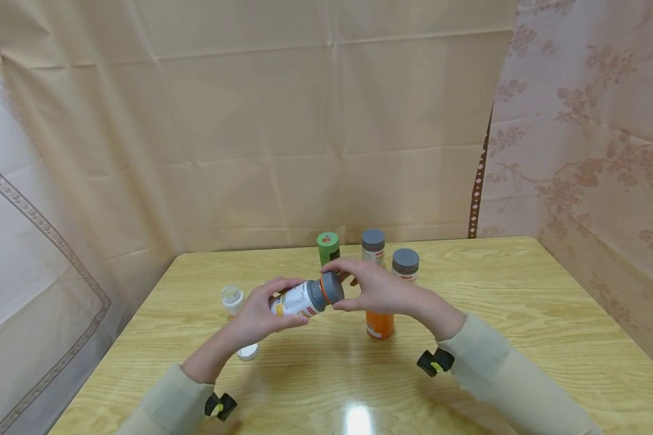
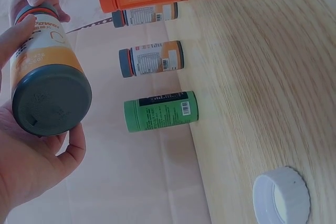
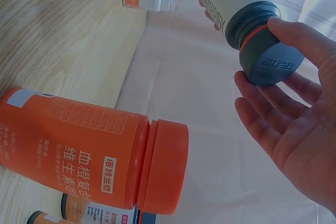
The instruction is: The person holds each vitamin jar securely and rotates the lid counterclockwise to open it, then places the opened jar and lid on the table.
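Observation:
Above the table, my left hand grips a white-and-orange supplement bottle round its body, tilted with its capped end up to the right. Its dark base faces the left wrist camera. With thumb and fingertips, my right hand pinches the grey cap at the bottle's other end. An orange ring shows between cap and neck in the right wrist view. Behind my left hand stands a small uncapped bottle, partly hidden. A white cap lies on the table below that hand.
Behind my right hand stand a green bottle, two grey-capped bottles, one at the back and one farther right, and a large orange bottle partly covered by that hand in the head view. Curtains hang round the wooden table.

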A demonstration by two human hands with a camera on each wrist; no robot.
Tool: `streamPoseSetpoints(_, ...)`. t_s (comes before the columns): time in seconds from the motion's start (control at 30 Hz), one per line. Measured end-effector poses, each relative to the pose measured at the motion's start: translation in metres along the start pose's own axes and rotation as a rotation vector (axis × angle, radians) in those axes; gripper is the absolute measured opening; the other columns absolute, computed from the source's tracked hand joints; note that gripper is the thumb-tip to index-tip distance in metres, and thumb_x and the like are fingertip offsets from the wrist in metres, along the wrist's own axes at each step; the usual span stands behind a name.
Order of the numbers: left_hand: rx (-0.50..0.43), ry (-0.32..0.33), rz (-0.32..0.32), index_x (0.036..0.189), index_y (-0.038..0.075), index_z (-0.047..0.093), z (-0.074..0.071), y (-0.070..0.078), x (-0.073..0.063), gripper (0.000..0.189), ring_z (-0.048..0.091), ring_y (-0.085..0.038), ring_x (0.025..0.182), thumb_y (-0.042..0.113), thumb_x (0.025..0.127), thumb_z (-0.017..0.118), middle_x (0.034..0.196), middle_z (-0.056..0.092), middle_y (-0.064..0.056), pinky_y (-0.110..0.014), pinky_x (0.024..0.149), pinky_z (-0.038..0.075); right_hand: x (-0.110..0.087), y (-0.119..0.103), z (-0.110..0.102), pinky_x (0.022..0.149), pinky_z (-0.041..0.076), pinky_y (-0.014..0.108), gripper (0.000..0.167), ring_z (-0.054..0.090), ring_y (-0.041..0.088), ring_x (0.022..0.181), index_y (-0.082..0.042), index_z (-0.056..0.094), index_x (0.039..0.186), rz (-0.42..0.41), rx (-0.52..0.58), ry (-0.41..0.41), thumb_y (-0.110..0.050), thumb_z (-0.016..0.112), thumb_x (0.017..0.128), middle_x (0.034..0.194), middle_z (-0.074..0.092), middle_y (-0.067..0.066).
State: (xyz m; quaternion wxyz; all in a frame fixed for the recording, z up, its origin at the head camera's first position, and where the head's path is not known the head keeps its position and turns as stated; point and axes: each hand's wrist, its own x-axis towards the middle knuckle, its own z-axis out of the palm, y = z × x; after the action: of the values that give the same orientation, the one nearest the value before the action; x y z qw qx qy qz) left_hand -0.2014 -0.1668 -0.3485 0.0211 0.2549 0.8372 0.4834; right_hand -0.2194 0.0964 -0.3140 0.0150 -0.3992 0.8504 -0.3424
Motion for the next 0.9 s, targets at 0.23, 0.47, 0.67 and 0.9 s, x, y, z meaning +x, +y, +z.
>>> streamPoseSetpoints(0.23, 0.001, 0.007, 0.003, 0.130, 0.011, 0.059, -0.003, -0.004, -0.001, 0.060, 0.057, -0.024, 0.087, 0.020, 0.077, 0.084, 0.114, 0.060, -0.008, -0.034, 0.066, 0.053, -0.001, 0.000, -0.002, 0.084, 0.050, 0.034, 0.058, 0.057, 0.020, 0.105, -0.008, 0.052, 0.133, 0.006, 0.014, 0.002, -0.016, 0.080, 0.082, 0.121, 0.058, 0.003)
streamPoseSetpoints(0.47, -0.028, 0.012, -0.022, 0.132, 0.010, 0.058, -0.010, -0.006, -0.004, 0.061, 0.058, -0.025, 0.087, 0.017, 0.077, 0.084, 0.117, 0.060, -0.010, -0.033, 0.064, 0.053, 0.002, 0.003, -0.002, 0.085, 0.053, 0.038, 0.055, 0.059, 0.025, 0.107, -0.003, 0.051, 0.131, 0.003, 0.109, -0.005, -0.009, 0.078, 0.083, 0.119, 0.057, 0.007)
streamPoseSetpoints(0.67, -0.021, 0.032, -0.007, 0.130, 0.006, 0.058, -0.017, -0.009, -0.007, 0.059, 0.057, -0.024, 0.087, 0.015, 0.078, 0.083, 0.117, 0.060, -0.012, -0.030, 0.065, 0.052, 0.004, 0.002, -0.001, 0.087, 0.052, 0.034, 0.054, 0.059, 0.029, 0.111, -0.004, 0.051, 0.129, 0.018, 0.146, -0.017, -0.005, 0.078, 0.082, 0.119, 0.058, 0.008)
streamPoseSetpoints(0.9, -0.028, 0.068, -0.010, 0.131, 0.005, 0.056, -0.025, -0.014, -0.008, 0.058, 0.056, -0.025, 0.082, 0.009, 0.079, 0.081, 0.113, 0.060, -0.015, -0.029, 0.058, 0.050, 0.006, -0.001, -0.001, 0.091, 0.050, 0.040, 0.056, 0.060, 0.024, 0.109, -0.007, 0.051, 0.131, 0.038, 0.024, -0.003, -0.015, 0.079, 0.083, 0.114, 0.061, 0.001)
